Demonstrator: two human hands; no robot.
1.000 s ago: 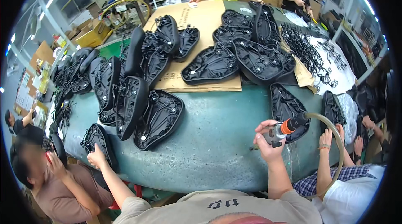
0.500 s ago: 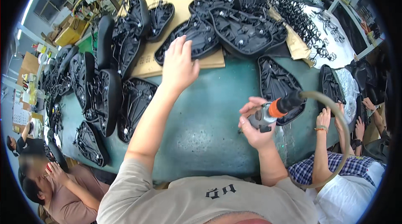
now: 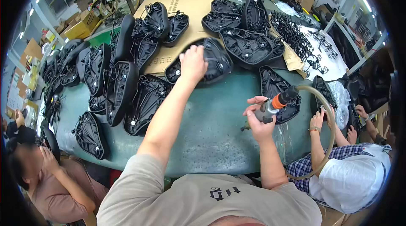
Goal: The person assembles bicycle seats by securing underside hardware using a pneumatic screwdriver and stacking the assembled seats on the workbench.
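Observation:
My left hand point(image 3: 193, 64) is closed on the rim of a black saddle point(image 3: 218, 62), which lies underside up at the cardboard's near edge. The saddle's right end is smeared by motion. In my right hand point(image 3: 261, 126) is an air screwdriver point(image 3: 278, 101) with a grey body and an orange collar, held over the green table point(image 3: 203, 129). Its bit points left, and a hose point(image 3: 325, 96) curves away from its back end. Just beyond the tool lies another upturned saddle point(image 3: 275, 84), its ribbed underside showing.
More saddles point(image 3: 120, 93) crowd the left side, and others point(image 3: 249, 44) are stacked at the back. Black metal saddle frames point(image 3: 292, 36) are heaped on a white sheet point(image 3: 334, 61). Co-workers sit on both sides; one person's hands point(image 3: 317, 120) touch a saddle at right.
My left hand has closed on the saddle, which has shifted and turned on the cardboard. My right hand still holds the screwdriver in nearly the same place. The whole view has shifted slightly.

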